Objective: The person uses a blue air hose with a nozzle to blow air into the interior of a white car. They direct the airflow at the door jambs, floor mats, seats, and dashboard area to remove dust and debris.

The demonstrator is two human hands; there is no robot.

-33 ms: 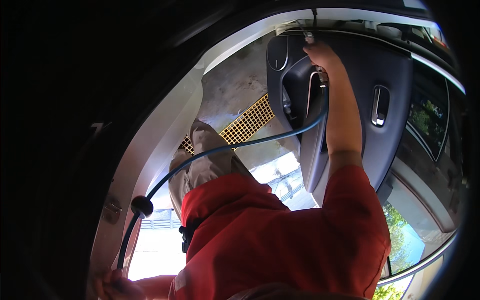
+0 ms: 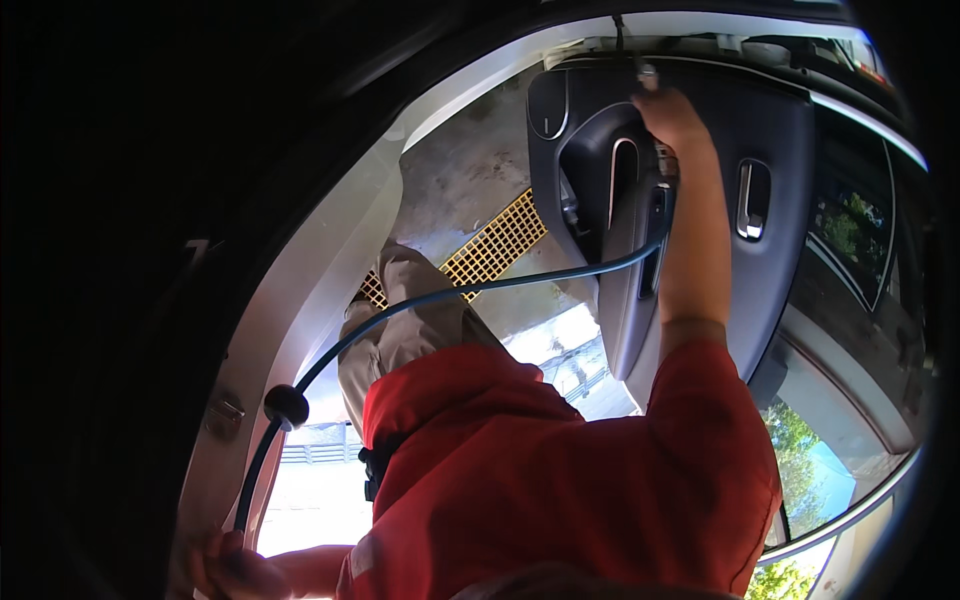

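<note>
My right hand [image 2: 672, 116] reaches up to the far part of an open car door and is closed around a metal-fitted air gun [image 2: 648, 76]; its front end is blurred. From the gun's rear coupling, a blue hose [image 2: 470, 289] bends down and left across my body. A dark ball [image 2: 286, 407] sits around the hose near the door frame. At the lower left, my left hand [image 2: 240, 572] is closed on the hose, with its fingers partly in shadow. The grey inner door panel [image 2: 685, 255] lies behind my right forearm, close to the gun.
A pale door frame [image 2: 300, 250] with a metal latch striker [image 2: 226, 411] curves along the left. A yellow floor grating [image 2: 495, 235] crosses the ground beside my legs. The door has an inner handle [image 2: 752, 202] and a window [image 2: 850, 215] at the right.
My right hand and the air gun have shifted right and slightly nearer across the door panel, drawing the hose's upper bend along. My left hand stays about where it was.
</note>
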